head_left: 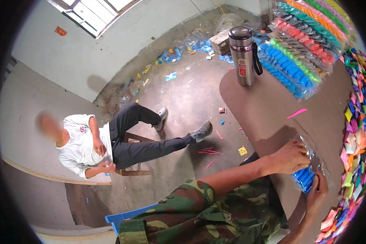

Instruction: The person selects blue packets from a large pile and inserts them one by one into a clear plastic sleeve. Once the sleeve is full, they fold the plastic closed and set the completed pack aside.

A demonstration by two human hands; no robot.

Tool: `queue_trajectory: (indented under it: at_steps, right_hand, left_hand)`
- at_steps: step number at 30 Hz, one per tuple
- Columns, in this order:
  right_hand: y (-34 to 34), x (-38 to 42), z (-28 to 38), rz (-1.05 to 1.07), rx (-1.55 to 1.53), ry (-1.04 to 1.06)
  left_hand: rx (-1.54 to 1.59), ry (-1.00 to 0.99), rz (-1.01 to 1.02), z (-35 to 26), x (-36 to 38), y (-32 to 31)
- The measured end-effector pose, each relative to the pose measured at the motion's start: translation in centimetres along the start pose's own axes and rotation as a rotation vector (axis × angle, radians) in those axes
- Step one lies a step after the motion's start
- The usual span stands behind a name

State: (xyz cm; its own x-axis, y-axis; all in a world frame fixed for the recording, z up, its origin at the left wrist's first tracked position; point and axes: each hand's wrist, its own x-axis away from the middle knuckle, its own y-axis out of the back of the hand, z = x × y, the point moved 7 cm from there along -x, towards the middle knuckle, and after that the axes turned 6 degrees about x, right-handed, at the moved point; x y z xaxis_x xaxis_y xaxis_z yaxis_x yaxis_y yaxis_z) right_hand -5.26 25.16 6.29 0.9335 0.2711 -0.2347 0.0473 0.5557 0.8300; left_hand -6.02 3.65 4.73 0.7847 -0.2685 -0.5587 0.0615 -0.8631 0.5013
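Observation:
A small clear plastic bag of blue twisted-looking pieces (303, 179) lies at the near side of the brown table (264, 122). My left hand (290, 156) comes in from above, its bent fingers closed on the crinkled clear end of the bag. Below it, my right hand (318, 190) grips the lower side of the same bag, with the fingers curled and partly hidden. The blue pieces show between both hands. A pink plastic strip (297, 113) lies on the table beyond my left hand.
A steel thermos (242, 57) stands at the table's rounded corner. Beside it are stacked clear bags of coloured pieces (293, 69). Small colourful packets (356, 142) line the far edge. Another person (85, 136) sits on a wooden stool (136, 173); litter covers the floor.

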Motion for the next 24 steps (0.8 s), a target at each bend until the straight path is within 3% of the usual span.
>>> queue_trajectory:
  at_steps: [7,13,22,24]
  right_hand:
    - [0.2,-0.4,1.7,-0.011,0.129,0.165]
    - [-0.9,-1.1,1.1,0.06,-0.048,0.061]
    - [-0.9,-0.9,1.2,0.116,-0.02,-0.035]
    - [-1.4,-1.3,1.6,0.031,-0.005,0.062]
  left_hand:
    - [-0.002,-0.004,0.029,-0.1,0.0,0.2]
    - [0.009,0.037,0.052,0.3,-0.1,-0.1]
    - [0.013,-0.007,0.034,0.1,-0.4,0.6]
    - [0.056,-0.037,0.052,0.8,-0.8,0.1]
